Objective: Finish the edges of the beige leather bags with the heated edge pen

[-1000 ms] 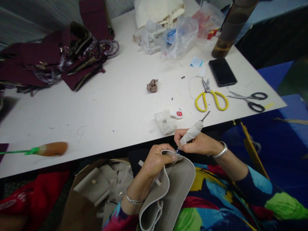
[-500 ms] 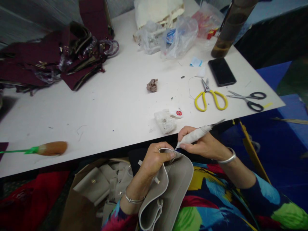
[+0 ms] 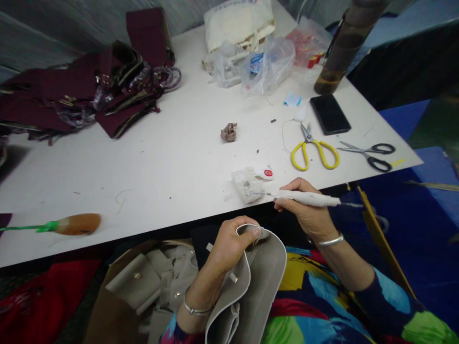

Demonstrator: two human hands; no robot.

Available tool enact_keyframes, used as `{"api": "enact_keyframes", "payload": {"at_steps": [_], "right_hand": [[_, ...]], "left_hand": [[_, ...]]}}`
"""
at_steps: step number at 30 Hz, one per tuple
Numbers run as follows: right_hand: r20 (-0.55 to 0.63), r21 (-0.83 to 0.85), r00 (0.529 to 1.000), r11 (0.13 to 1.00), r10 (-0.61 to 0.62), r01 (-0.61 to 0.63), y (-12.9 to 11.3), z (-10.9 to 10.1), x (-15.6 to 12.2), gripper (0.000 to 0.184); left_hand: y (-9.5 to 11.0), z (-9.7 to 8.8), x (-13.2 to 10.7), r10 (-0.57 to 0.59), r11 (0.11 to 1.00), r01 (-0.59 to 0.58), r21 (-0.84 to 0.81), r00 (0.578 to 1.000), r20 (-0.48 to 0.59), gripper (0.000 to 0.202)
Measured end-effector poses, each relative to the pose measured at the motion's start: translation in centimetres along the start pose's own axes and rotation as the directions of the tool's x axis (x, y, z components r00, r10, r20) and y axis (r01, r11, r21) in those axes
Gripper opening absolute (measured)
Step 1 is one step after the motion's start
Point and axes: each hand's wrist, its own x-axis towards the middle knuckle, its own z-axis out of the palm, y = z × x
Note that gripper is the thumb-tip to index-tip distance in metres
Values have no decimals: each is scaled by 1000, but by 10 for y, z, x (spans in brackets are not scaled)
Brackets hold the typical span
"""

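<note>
Grey bag [image 3: 266,272] is in front of my bright top [image 3: 322,306], just below the near edge of the surface [image 3: 161,162], its upper rim pinched between the thumb and fingers of my left hand [image 3: 233,241]. My right hand [image 3: 310,212] is apart from it, grasping a white tool [image 3: 311,198] whose thin tip reaches over the white wad [image 3: 244,184]; I cannot tell if they touch. Beyond my right hand lie yellow scissors [image 3: 304,155], with black scissors [image 3: 366,151] beside them and a phone [image 3: 330,113] farther back.
</note>
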Motion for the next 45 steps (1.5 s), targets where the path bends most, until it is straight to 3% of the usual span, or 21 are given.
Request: {"api": "enact_keyframes", "payload": {"at_steps": [3,6,9,12,17,26,35,42,45], "right_hand": [[-62,-167,994,982,-95,83,-7,5,0,29],[30,-352,982,918,-185,184,-13,8,0,23],[87,-428,962,862,-259,271,-17,9,0,20],[78,-456,953,840,-292,294,-18,8,1,16],[130,-440,955,848,-265,295,-18,6,5,13],[183,-465,967,851,-176,242,-31,11,20,12],[217,-491,946,810,-241,319,-27,17,24,8],[105,-419,981,887,-165,194,-30,14,13,9],[193,-324,980,939,-54,115,-32,14,3,7]], "left_hand": [[-2,-1,0,33,999,-32,38,999,-25,22],[-6,-4,1,42,999,-46,-29,991,-128,21],[-8,-7,2,-3,991,-25,-134,979,-205,22],[-9,-10,3,-42,979,-3,-204,976,-212,24],[-9,-13,6,-57,970,7,-243,979,-197,25],[-7,-15,7,-13,988,-12,-153,987,-163,24],[-14,-19,7,-23,987,-2,-161,988,-154,26],[-9,-19,6,-48,978,19,-208,990,-135,27],[-6,-19,4,-74,969,49,-241,993,-96,30]]}}
